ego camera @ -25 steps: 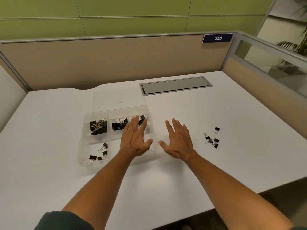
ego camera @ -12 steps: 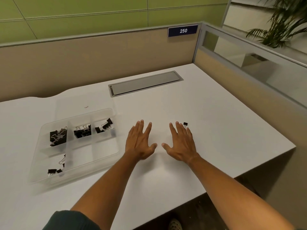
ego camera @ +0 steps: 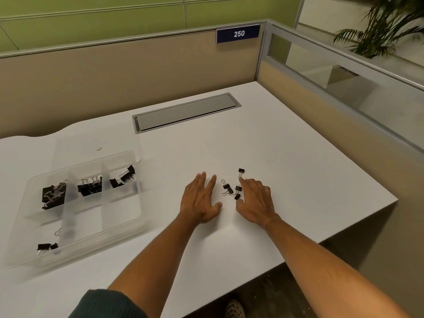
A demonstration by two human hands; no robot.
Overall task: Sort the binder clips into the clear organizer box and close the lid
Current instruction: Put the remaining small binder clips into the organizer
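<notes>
A clear organizer box lies open on the left of the white desk, its lid flat behind it. Black binder clips fill its back compartments; a few small ones sit in the front left one. A small cluster of loose black clips lies on the desk between my hands, with one more clip just beyond. My left hand rests flat to the left of the cluster, fingers straight. My right hand is to its right, fingers loosely bent, holding nothing.
A grey cable hatch is set into the desk at the back. Beige partition walls stand behind and to the right, with a "250" sign. The desk's right edge drops off close to my right arm.
My view has swung to the right, so the box now sits farther left. Both hands moved right to flank the loose clips, and my right fingers have bent.
</notes>
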